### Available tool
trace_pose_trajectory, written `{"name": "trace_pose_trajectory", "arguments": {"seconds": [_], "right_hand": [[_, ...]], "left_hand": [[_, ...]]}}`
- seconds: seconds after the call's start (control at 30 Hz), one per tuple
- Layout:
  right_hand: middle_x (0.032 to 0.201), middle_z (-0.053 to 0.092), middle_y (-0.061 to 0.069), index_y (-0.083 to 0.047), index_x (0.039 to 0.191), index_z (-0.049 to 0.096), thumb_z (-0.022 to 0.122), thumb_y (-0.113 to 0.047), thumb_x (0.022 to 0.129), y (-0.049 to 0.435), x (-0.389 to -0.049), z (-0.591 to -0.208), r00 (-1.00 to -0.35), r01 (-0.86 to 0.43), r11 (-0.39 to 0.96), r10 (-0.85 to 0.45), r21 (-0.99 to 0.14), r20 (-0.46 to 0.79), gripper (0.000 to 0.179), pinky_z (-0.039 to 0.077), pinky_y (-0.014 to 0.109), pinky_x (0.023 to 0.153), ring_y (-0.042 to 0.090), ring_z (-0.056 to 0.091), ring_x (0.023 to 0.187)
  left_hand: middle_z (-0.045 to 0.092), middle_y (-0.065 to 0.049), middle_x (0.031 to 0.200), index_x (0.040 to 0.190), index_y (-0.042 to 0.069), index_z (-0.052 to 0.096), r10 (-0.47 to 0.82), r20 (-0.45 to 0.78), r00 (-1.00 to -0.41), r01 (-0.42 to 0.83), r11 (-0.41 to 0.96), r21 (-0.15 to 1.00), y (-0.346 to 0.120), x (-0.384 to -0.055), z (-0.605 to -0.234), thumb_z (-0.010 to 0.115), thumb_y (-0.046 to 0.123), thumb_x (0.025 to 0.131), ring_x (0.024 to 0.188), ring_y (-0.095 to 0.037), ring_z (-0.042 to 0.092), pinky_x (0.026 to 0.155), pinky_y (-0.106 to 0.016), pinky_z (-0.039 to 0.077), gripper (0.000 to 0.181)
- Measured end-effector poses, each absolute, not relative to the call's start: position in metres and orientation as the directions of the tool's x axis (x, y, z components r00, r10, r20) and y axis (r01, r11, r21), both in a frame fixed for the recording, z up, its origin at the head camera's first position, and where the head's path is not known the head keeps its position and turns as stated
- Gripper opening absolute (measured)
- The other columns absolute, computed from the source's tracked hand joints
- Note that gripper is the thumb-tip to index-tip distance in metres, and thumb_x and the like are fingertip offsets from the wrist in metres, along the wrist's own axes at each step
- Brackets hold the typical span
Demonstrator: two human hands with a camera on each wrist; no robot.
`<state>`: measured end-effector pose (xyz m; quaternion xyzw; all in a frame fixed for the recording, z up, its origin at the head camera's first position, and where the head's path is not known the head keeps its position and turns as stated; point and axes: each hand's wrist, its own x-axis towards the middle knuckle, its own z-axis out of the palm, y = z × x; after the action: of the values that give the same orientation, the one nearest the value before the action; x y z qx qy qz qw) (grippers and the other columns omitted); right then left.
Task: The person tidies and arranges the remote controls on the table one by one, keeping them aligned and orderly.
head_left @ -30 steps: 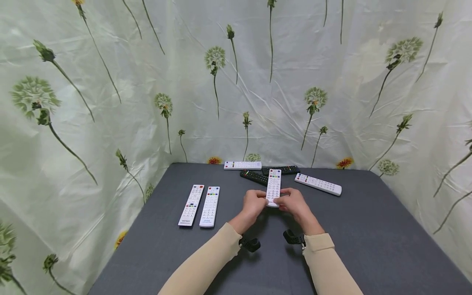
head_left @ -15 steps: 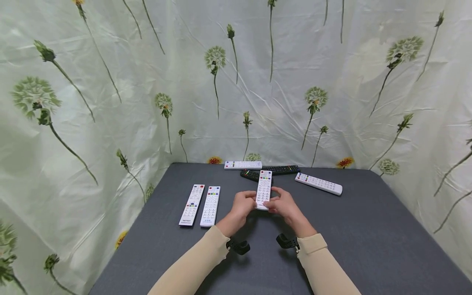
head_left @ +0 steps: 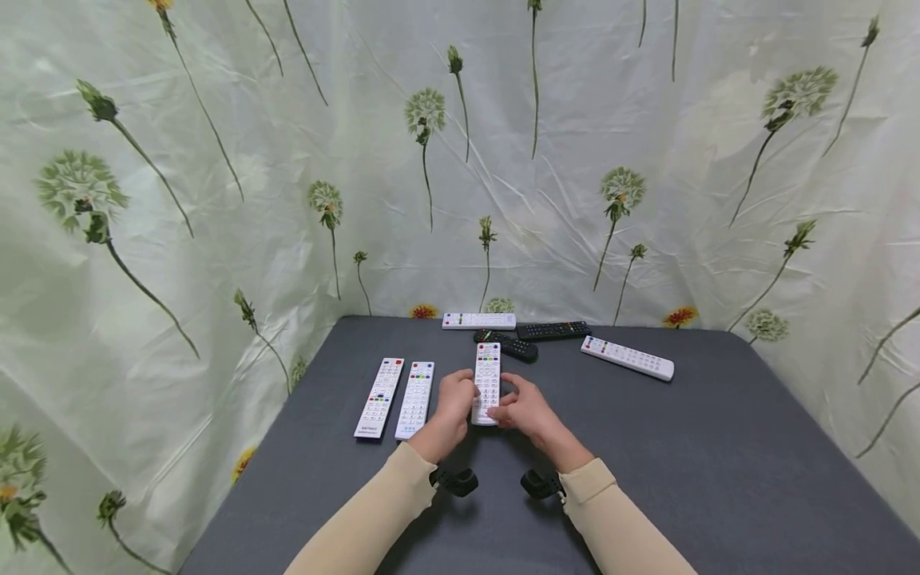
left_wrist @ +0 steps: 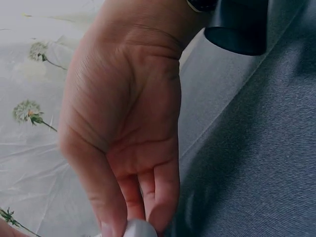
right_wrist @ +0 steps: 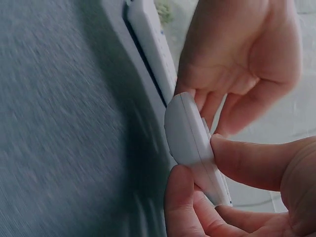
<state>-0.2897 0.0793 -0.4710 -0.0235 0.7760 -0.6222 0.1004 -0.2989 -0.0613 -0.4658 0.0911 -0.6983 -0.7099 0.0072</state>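
Observation:
A white remote control (head_left: 486, 385) with rows of buttons and coloured keys near its far end is held between both hands, close over the dark table. My left hand (head_left: 454, 407) grips its left side, thumb toward the front face. My right hand (head_left: 524, 410) pinches the near right corner, thumb on top. From the right wrist view, the remote control (right_wrist: 190, 133) shows its rounded near end, with right thumb and fingers on opposite faces and the left hand (right_wrist: 239, 64) beyond. Only a white end (left_wrist: 139, 229) of it peeks out at the left fingertips in the left wrist view.
To the left lie two white remotes side by side, an outer remote (head_left: 379, 398) and an inner remote (head_left: 414, 399). At the back are another white remote (head_left: 478, 321) and two black ones (head_left: 553, 330). A further white remote (head_left: 628, 358) lies slanted at the right. Floral curtain (head_left: 431, 184) surrounds the table.
Both hands have carried the white remote control leftward and nearer, beside the two remotes on the left. The crossed black remote behind it shows more fully now.

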Motion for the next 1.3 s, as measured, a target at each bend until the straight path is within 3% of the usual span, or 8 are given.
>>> {"name": "trace_pose_trajectory", "arguments": {"seconds": [0.13, 0.43, 0.73, 0.87, 0.97, 1.03, 1.13, 1.3], "right_hand": [[0.091, 0.066, 0.019, 0.007, 0.149, 0.039, 0.075, 0.011, 0.081, 0.070, -0.286, -0.473, -0.977, 0.064, 0.224, -0.185, -0.973, -0.107, 0.077, 0.058, 0.035, 0.064, 0.018, 0.065, 0.069], [0.091, 0.068, 0.015, 0.008, 0.146, 0.043, 0.078, 0.007, 0.080, 0.052, -0.284, -0.479, -0.967, 0.035, 0.277, -0.234, -0.960, -0.103, 0.075, 0.058, 0.032, 0.067, 0.016, 0.067, 0.073], [0.088, 0.067, 0.016, 0.009, 0.145, 0.044, 0.079, 0.009, 0.078, 0.043, -0.279, -0.475, -0.964, 0.027, 0.292, -0.244, -0.956, -0.102, 0.075, 0.058, 0.031, 0.066, 0.015, 0.066, 0.069], [0.087, 0.067, 0.016, 0.010, 0.144, 0.044, 0.079, 0.009, 0.078, 0.040, -0.280, -0.477, -0.963, 0.017, 0.293, -0.252, -0.956, -0.095, 0.075, 0.058, 0.030, 0.065, 0.014, 0.066, 0.068], [0.086, 0.067, 0.015, 0.010, 0.144, 0.044, 0.079, 0.008, 0.078, 0.039, -0.279, -0.478, -0.962, 0.011, 0.301, -0.258, -0.954, -0.093, 0.075, 0.058, 0.030, 0.064, 0.015, 0.066, 0.068], [0.086, 0.067, 0.013, 0.010, 0.144, 0.044, 0.080, 0.007, 0.078, 0.038, -0.279, -0.478, -0.961, 0.006, 0.317, -0.260, -0.948, -0.092, 0.076, 0.057, 0.030, 0.063, 0.015, 0.066, 0.067], [0.084, 0.067, 0.012, 0.010, 0.143, 0.045, 0.081, 0.006, 0.077, 0.038, -0.279, -0.479, -0.962, -0.011, 0.339, -0.262, -0.941, -0.082, 0.075, 0.057, 0.030, 0.062, 0.014, 0.067, 0.065], [0.084, 0.067, 0.011, 0.009, 0.143, 0.047, 0.083, 0.004, 0.077, 0.036, -0.279, -0.479, -0.965, -0.007, 0.353, -0.248, -0.936, -0.087, 0.075, 0.057, 0.030, 0.061, 0.014, 0.067, 0.065]], "left_hand": [[0.044, -0.027, 0.149, 0.139, -0.013, 0.050, -0.156, -0.122, -0.980, -0.116, -0.042, 0.992, -0.067, -0.295, -0.467, 0.045, -0.012, 0.073, 0.141, -0.036, 0.034, 0.113, -0.050, 0.030, 0.066], [0.051, -0.026, 0.143, 0.132, -0.012, 0.058, -0.243, -0.117, -0.963, -0.111, -0.038, 0.993, -0.081, -0.287, -0.470, 0.045, -0.011, 0.073, 0.136, -0.035, 0.040, 0.111, -0.049, 0.032, 0.060], [0.057, -0.018, 0.122, 0.087, -0.009, 0.055, -0.285, -0.154, -0.946, -0.135, -0.085, 0.987, -0.084, -0.284, -0.472, 0.043, -0.005, 0.080, 0.103, -0.026, 0.045, 0.078, -0.032, 0.037, 0.014], [0.055, -0.020, 0.130, 0.109, -0.010, 0.064, -0.293, -0.185, -0.938, -0.142, -0.163, 0.976, -0.085, -0.281, -0.473, 0.042, -0.002, 0.084, 0.111, -0.027, 0.046, 0.087, -0.034, 0.039, 0.034], [0.044, -0.022, 0.149, 0.139, -0.009, 0.053, -0.273, -0.217, -0.937, -0.161, -0.213, 0.964, -0.086, -0.278, -0.474, 0.039, 0.002, 0.090, 0.133, -0.030, 0.039, 0.108, -0.042, 0.034, 0.053], [0.035, -0.021, 0.157, 0.147, -0.008, 0.044, -0.261, -0.231, -0.937, -0.173, -0.228, 0.958, -0.087, -0.277, -0.474, 0.038, 0.004, 0.092, 0.142, -0.031, 0.031, 0.116, -0.045, 0.025, 0.057], [0.030, -0.020, 0.160, 0.150, -0.008, 0.039, -0.250, -0.235, -0.939, -0.176, -0.234, 0.956, -0.088, -0.275, -0.474, 0.037, 0.007, 0.094, 0.146, -0.031, 0.026, 0.118, -0.048, 0.020, 0.058], [0.045, -0.022, 0.148, 0.141, -0.010, 0.049, -0.286, -0.235, -0.929, -0.173, -0.226, 0.959, -0.089, -0.273, -0.473, 0.038, 0.010, 0.096, 0.129, -0.030, 0.042, 0.110, -0.045, 0.032, 0.051]]}}
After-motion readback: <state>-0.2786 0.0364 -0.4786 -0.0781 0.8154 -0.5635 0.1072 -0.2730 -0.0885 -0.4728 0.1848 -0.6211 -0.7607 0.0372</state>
